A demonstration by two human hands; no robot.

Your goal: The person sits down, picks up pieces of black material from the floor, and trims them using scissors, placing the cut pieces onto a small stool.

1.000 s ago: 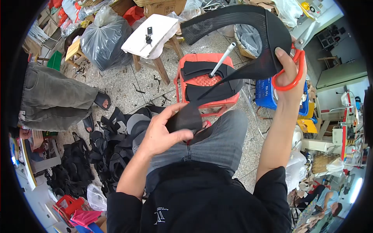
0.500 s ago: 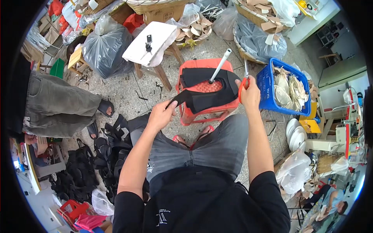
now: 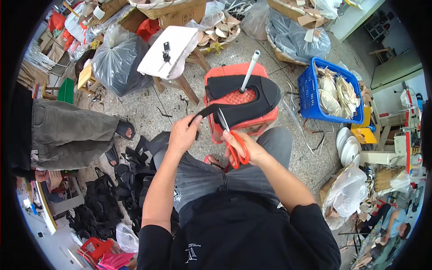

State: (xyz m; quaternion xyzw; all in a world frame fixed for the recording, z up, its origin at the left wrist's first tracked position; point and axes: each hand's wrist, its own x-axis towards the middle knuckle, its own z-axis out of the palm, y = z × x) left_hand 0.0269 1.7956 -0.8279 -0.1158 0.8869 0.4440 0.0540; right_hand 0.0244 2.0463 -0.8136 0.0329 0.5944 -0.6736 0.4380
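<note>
A black U-shaped piece (image 3: 268, 95), which looks like a shoe upper, lies over the red plastic stool (image 3: 231, 71). A pale rod (image 3: 250, 71) stands upright within its curve. My left hand (image 3: 182, 134) pinches the piece's near strip at its left end and holds it out past the stool. Red-handled scissors (image 3: 242, 150) are in my right hand (image 3: 253, 146), fingers through the loops. Their blades point up and left to the near edge of the strip; whether they touch it I cannot tell.
Black pieces (image 3: 96, 198) are heaped on the floor at left, near a standing person's legs (image 3: 74, 130). A blue crate (image 3: 310, 96) of pale pieces stands right of the stool. A white-topped wooden stool (image 3: 173, 45) holding keys is behind, beside a stuffed plastic bag (image 3: 118, 60).
My right hand has brought the scissors from the stool's right side down and left to the strip's near edge. My left hand keeps its grip on the strip.
</note>
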